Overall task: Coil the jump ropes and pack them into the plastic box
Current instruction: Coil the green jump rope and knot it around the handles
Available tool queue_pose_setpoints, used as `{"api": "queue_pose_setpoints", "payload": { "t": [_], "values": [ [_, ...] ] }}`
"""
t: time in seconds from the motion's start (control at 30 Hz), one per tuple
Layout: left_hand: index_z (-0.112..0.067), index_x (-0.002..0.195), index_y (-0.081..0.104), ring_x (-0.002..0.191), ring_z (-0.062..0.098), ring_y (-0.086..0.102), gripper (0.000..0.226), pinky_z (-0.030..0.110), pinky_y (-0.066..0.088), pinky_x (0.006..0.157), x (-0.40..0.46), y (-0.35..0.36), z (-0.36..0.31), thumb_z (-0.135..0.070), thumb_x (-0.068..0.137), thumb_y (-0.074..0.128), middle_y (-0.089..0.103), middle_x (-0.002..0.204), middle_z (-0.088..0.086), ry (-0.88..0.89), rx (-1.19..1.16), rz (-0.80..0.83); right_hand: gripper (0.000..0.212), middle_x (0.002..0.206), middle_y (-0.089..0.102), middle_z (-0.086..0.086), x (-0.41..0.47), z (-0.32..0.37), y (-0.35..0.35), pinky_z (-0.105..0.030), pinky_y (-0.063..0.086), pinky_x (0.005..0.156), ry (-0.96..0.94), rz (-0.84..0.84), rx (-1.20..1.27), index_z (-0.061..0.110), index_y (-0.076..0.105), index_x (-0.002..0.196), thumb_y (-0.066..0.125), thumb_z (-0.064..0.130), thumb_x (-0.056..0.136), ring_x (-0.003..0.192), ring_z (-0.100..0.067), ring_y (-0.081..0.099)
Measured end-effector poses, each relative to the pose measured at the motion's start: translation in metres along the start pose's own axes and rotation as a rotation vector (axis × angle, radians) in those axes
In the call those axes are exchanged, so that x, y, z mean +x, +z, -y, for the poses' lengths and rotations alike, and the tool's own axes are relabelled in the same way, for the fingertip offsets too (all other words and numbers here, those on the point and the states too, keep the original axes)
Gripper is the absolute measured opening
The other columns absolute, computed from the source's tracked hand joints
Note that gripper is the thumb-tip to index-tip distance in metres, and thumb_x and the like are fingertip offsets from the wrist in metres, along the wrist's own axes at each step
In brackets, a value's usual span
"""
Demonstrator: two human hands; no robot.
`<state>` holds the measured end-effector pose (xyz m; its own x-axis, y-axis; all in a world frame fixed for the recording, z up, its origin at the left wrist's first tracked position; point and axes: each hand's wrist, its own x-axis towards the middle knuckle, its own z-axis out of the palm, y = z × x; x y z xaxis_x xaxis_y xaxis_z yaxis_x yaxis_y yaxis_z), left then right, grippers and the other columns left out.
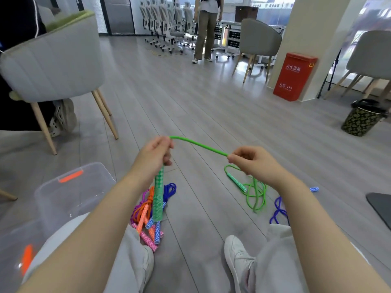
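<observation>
Item: green jump rope (198,145), in hand, uncoiled. Your left hand (155,152) grips the top of one green handle (158,197), which hangs down from the fist. From the top of that fist the cord arcs right to your right hand (251,163), which pinches it between thumb and fingertips. The two hands are held apart, with one short span of cord between them.

Item: remainder of the green cord, on the floor (190,92) to the right, lying in a loose tangle around its second handle (237,182).

Item: plastic box (69,193), clear with orange latches, near left beside your knee. No rope can be made out inside it.

Item: pile of ropes (152,210), orange, pink, purple and blue, on the floor behind the hanging handle, just right of the box. Not packed.

Item: a further blue-purple rope (279,210), near right by your right forearm.

Handling note, as a judgement: the coil is only starting. Keep the handle fixed in your left fist as the anchor. Bring each pinched span across to that fist and lay the loops even in size. Let the cord slide through your right fingers so the floor tangle feeds out freely; shake it loose if it snags, and do not pull hard.
</observation>
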<state>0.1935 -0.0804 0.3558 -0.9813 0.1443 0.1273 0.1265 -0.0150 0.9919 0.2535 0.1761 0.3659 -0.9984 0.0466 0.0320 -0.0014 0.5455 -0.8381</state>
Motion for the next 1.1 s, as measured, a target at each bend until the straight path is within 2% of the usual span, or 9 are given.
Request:
{"api": "queue_pose_setpoints", "payload": {
  "t": [0.1, 0.17, 0.33, 0.43, 0.6, 0.7, 0.77, 0.93, 1.1],
  "values": [
    [-0.013, 0.080, 0.052, 0.046, 0.008, 0.033, 0.028, 0.021, 0.040, 0.050, 0.017, -0.016, 0.005, -0.021, 0.104, 0.039, 0.030, 0.050, -0.008, -0.075, -0.285, -0.197, 0.017, 0.062, 0.053, 0.003, 0.000, 0.000, -0.011, -0.028, 0.040, 0.063, 0.021, -0.047, 0.030, 0.015, 0.071, 0.083, 0.059, 0.022, 0.092, 0.057, -0.008, 0.047],
    [-0.013, 0.080, 0.052, 0.045, 0.009, 0.031, 0.029, 0.023, 0.037, 0.049, 0.020, -0.015, 0.009, -0.022, 0.104, 0.038, 0.029, 0.048, -0.008, -0.126, -0.367, -0.212, 0.021, 0.061, 0.054, 0.002, 0.003, 0.002, -0.009, -0.027, 0.039, 0.060, 0.022, -0.095, 0.094, 0.015, 0.072, 0.082, 0.054, 0.016, 0.093, 0.056, -0.010, 0.045],
    [-0.006, 0.092, 0.058, 0.044, 0.010, 0.035, 0.036, 0.023, 0.037, 0.048, 0.009, 0.016, 0.021, -0.027, 0.104, 0.032, 0.030, 0.049, -0.007, -0.307, -0.272, 0.040, 0.018, 0.058, 0.054, 0.004, 0.012, 0.019, 0.030, -0.023, 0.033, 0.051, -0.033, -0.137, 0.263, 0.015, 0.072, 0.086, 0.055, 0.015, 0.094, 0.051, -0.010, 0.040],
    [-0.005, 0.100, 0.060, 0.048, 0.013, 0.034, 0.036, 0.025, 0.039, 0.050, 0.008, 0.031, 0.023, -0.023, 0.097, 0.029, 0.030, 0.053, -0.005, -0.395, -0.278, 0.168, 0.016, 0.050, 0.054, 0.008, 0.014, 0.026, 0.051, -0.023, 0.033, 0.051, -0.096, -0.090, 0.214, 0.022, 0.071, 0.084, 0.059, 0.016, 0.093, 0.048, -0.008, 0.041],
    [-0.011, 0.096, 0.058, 0.058, 0.013, 0.041, 0.027, 0.026, 0.042, 0.059, 0.003, 0.039, 0.022, -0.017, 0.073, 0.045, 0.038, 0.065, -0.001, -0.304, -0.239, 0.314, 0.025, 0.057, 0.057, 0.011, 0.015, 0.026, 0.071, -0.021, 0.036, 0.055, -0.137, -0.061, 0.012, 0.033, 0.070, 0.102, 0.054, 0.017, 0.093, 0.052, -0.002, 0.046],
    [-0.013, 0.104, 0.064, 0.063, 0.011, 0.047, 0.021, 0.024, 0.044, 0.062, -0.003, 0.040, 0.021, -0.019, 0.087, 0.053, 0.047, 0.069, -0.001, -0.213, -0.124, 0.323, 0.017, 0.064, 0.066, 0.011, 0.012, 0.031, 0.078, -0.017, 0.041, 0.058, -0.142, -0.060, -0.022, 0.029, 0.055, 0.093, 0.051, 0.013, 0.091, 0.060, 0.001, 0.057],
    [-0.013, 0.101, 0.064, 0.065, 0.010, 0.050, 0.018, 0.022, 0.044, 0.063, -0.006, 0.040, 0.021, -0.019, 0.100, 0.047, 0.053, 0.072, -0.001, -0.159, -0.062, 0.306, 0.014, 0.068, 0.071, 0.009, 0.010, 0.033, 0.082, -0.015, 0.045, 0.062, -0.139, -0.048, 0.015, 0.024, 0.051, 0.086, 0.053, 0.011, 0.090, 0.068, 0.001, 0.064],
    [-0.008, 0.090, 0.062, 0.064, 0.015, 0.053, 0.028, 0.031, 0.044, 0.068, -0.004, 0.034, 0.023, -0.020, 0.103, 0.039, 0.057, 0.068, 0.003, -0.125, 0.008, 0.228, 0.013, 0.071, 0.070, 0.011, 0.011, 0.030, 0.086, -0.008, 0.040, 0.058, -0.134, -0.005, 0.018, 0.020, 0.049, 0.085, 0.060, 0.014, 0.091, 0.065, 0.007, 0.064],
    [-0.015, 0.084, 0.060, 0.070, 0.019, 0.054, 0.028, 0.030, 0.046, 0.069, -0.002, 0.032, 0.020, -0.023, 0.103, 0.041, 0.060, 0.069, -0.002, -0.168, -0.079, 0.156, 0.023, 0.067, 0.066, 0.007, 0.009, 0.030, 0.086, -0.022, 0.041, 0.059, -0.091, 0.047, 0.000, 0.022, 0.041, 0.089, 0.062, 0.032, 0.090, 0.058, -0.003, 0.055]
  ]
}}
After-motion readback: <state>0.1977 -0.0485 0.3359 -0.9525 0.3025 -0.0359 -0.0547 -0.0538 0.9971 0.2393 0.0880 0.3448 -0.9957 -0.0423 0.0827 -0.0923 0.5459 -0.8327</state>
